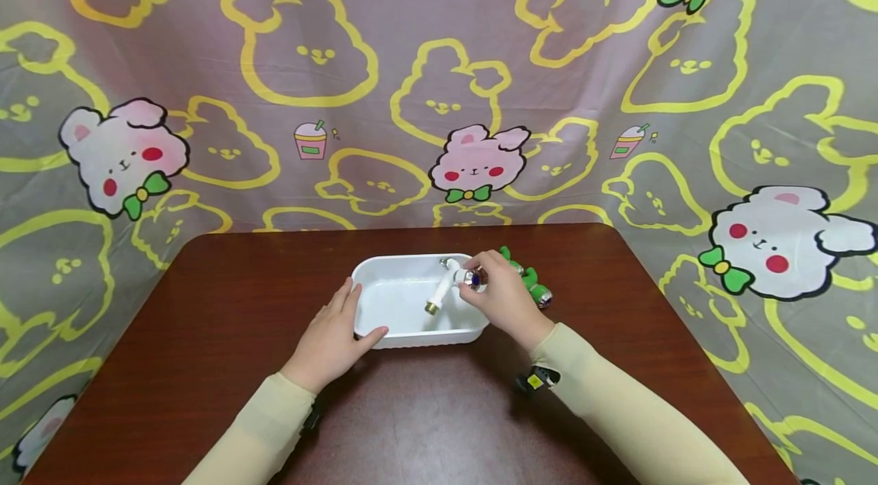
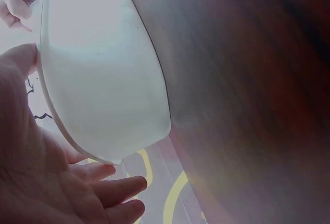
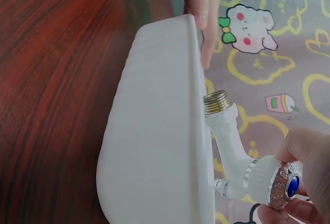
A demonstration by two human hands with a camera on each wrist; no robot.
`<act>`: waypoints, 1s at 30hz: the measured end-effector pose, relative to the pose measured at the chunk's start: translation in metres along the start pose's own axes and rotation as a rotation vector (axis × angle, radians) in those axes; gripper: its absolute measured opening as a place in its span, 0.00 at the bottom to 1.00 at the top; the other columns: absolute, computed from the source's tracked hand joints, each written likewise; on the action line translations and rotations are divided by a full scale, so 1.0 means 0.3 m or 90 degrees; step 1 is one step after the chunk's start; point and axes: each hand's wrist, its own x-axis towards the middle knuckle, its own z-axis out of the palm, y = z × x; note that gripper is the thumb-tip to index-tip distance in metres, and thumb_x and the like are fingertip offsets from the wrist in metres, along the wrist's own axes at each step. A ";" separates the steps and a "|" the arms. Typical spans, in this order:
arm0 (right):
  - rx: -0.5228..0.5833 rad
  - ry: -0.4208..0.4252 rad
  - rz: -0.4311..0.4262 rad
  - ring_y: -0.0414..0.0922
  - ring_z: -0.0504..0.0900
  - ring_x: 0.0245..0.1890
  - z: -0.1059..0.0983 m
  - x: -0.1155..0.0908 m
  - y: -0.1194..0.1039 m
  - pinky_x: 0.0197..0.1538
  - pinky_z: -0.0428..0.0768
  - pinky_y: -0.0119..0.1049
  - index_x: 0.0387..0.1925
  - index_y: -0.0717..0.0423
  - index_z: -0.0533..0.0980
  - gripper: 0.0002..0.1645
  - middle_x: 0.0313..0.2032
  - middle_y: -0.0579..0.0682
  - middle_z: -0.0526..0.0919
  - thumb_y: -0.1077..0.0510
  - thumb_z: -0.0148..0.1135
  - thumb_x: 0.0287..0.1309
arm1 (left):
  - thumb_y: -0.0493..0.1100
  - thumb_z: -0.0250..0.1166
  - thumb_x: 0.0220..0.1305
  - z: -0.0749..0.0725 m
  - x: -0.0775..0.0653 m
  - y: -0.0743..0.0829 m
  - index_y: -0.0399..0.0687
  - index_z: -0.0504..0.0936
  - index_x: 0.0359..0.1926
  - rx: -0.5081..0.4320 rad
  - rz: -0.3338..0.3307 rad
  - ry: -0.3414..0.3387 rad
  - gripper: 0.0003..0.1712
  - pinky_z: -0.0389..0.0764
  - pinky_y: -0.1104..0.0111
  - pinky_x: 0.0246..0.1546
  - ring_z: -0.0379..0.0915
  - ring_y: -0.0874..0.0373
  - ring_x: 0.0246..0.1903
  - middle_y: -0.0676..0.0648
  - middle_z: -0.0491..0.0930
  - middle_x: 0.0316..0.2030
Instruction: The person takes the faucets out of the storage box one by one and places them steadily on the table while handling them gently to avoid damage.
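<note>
A white plastic basin (image 1: 401, 338) stands on the table, its rim tall and pale in the right wrist view. My left hand (image 1: 331, 334) rests on the basin's left end, thumb at the near rim and the other fingers spread fairly straight along the side. Over the basin's right part, my right hand (image 1: 506, 294) pinches a white tap (image 3: 232, 141) by its round knob (image 3: 285, 185), which has a blue centre. The tap's brass threaded end (image 3: 217, 102) points toward the near side, tilted down. A small metal-ringed fitting (image 3: 221, 187) sits at its other end.
Several green taps (image 1: 542, 294) with shiny ends lie on the table just right of the basin, partly behind my right hand. The dark brown wooden table (image 1: 425, 416) ends at a patterned cloth (image 1: 384, 111) on the back and sides.
</note>
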 end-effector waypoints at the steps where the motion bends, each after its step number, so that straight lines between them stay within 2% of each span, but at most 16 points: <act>1: 0.002 0.006 -0.001 0.44 0.78 0.36 -0.004 -0.003 0.003 0.41 0.82 0.36 0.45 0.56 0.80 0.18 0.39 0.50 0.80 0.56 0.77 0.55 | 0.64 0.67 0.66 0.000 0.000 0.000 0.28 0.60 0.76 0.000 0.000 0.001 0.55 0.68 0.38 0.68 0.63 0.29 0.71 0.26 0.55 0.77; 7: 0.018 0.031 -0.003 0.47 0.77 0.33 -0.026 -0.025 0.025 0.34 0.78 0.32 0.44 0.57 0.81 0.17 0.36 0.50 0.78 0.58 0.78 0.54 | 0.65 0.67 0.66 0.003 0.002 -0.002 0.28 0.59 0.76 0.002 0.000 0.001 0.55 0.68 0.38 0.68 0.63 0.29 0.71 0.27 0.55 0.77; 9: 0.022 0.042 -0.009 0.46 0.79 0.33 -0.033 -0.033 0.034 0.35 0.80 0.32 0.43 0.57 0.81 0.17 0.36 0.50 0.78 0.58 0.78 0.53 | 0.65 0.67 0.66 0.004 0.003 -0.003 0.28 0.60 0.76 0.004 0.001 0.001 0.55 0.68 0.38 0.68 0.63 0.29 0.71 0.26 0.55 0.77; 14: 0.027 0.072 -0.025 0.45 0.82 0.36 -0.052 -0.046 0.057 0.41 0.86 0.40 0.41 0.56 0.81 0.15 0.38 0.50 0.80 0.60 0.77 0.53 | 0.65 0.66 0.66 0.004 0.003 -0.003 0.28 0.60 0.76 0.005 0.003 0.001 0.55 0.68 0.38 0.68 0.63 0.29 0.71 0.26 0.55 0.77; 19: 0.031 0.084 -0.019 0.47 0.82 0.37 -0.075 -0.058 0.074 0.44 0.87 0.47 0.42 0.58 0.81 0.16 0.40 0.52 0.81 0.61 0.77 0.53 | 0.65 0.67 0.66 0.001 0.002 -0.002 0.28 0.59 0.76 0.001 0.002 -0.002 0.55 0.68 0.38 0.68 0.63 0.28 0.71 0.26 0.55 0.77; 30: 0.022 0.118 0.016 0.49 0.83 0.38 -0.146 -0.079 0.110 0.44 0.87 0.48 0.43 0.60 0.80 0.17 0.40 0.54 0.80 0.61 0.78 0.53 | 0.66 0.66 0.66 0.002 0.002 -0.004 0.29 0.59 0.77 0.006 0.000 -0.008 0.56 0.69 0.38 0.68 0.65 0.27 0.69 0.27 0.55 0.77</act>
